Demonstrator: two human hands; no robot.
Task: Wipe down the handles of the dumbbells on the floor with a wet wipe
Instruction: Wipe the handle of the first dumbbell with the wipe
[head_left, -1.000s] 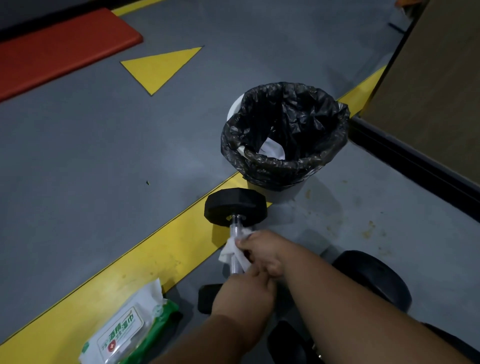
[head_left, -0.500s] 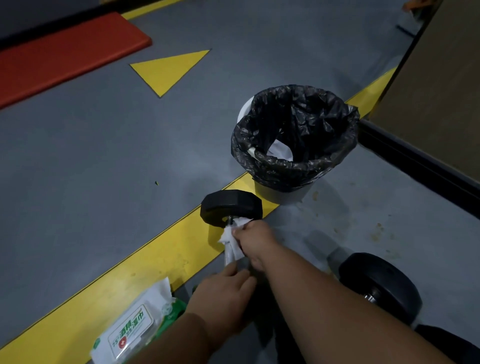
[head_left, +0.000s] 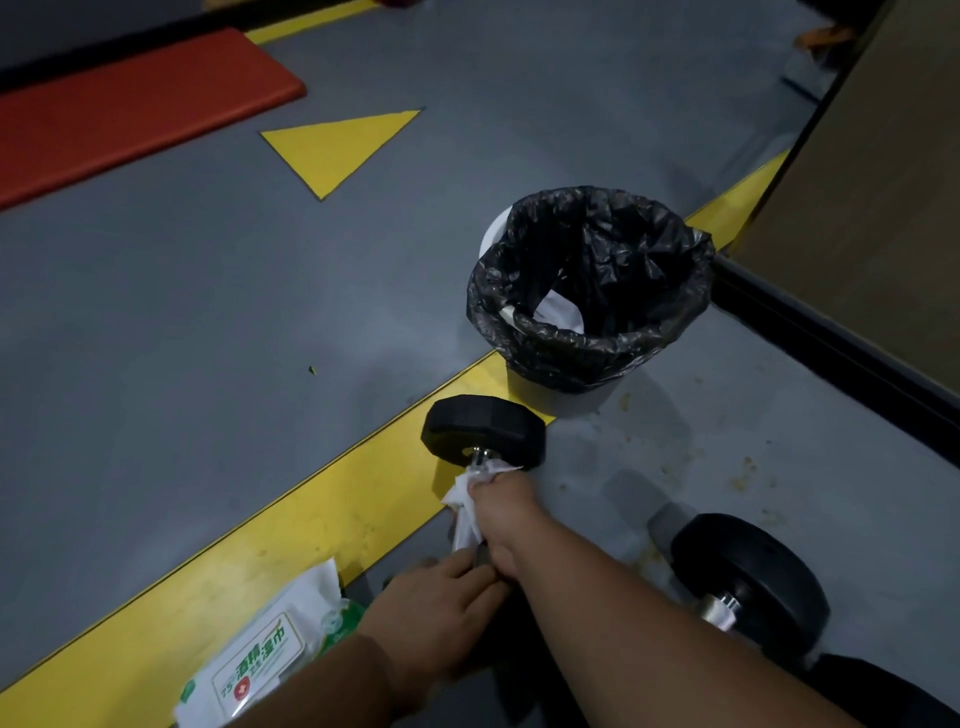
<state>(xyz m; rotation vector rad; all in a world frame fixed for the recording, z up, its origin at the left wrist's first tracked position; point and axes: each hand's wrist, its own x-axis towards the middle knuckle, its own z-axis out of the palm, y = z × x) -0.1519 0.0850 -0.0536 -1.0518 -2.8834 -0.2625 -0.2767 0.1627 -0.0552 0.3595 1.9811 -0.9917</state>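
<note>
The dumbbell (head_left: 483, 434) being cleaned lies on the floor (head_left: 208, 312), its far black head resting on the yellow line (head_left: 291, 525) and its handle (head_left: 480, 457) running back toward the person. The right hand (head_left: 501, 512) is curled round that handle with the wet wipe (head_left: 462, 499) bunched between palm and metal, up close to the far head, so the cloth wraps the bar rather than just dabbing one side. The left hand (head_left: 436, 608) sits at the near end, fingers lying fairly straight over it; I take it to be steadying the weight so it does not roll under the rubbing, though whether it actually grips anything I cannot tell from here.

A second dumbbell (head_left: 748, 587) waits just to the right, its handle bare, probably next in line. The pack of wipes (head_left: 260, 660) lies near on the left, on the yellow line, within easy reach for a fresh sheet. The bin (head_left: 587, 291), lined with a black bag, stands just beyond the far head, close enough to drop a spent wipe in; something white already lies inside. Farther left are a yellow triangle (head_left: 337, 145) and a red mat (head_left: 130, 104).
</note>
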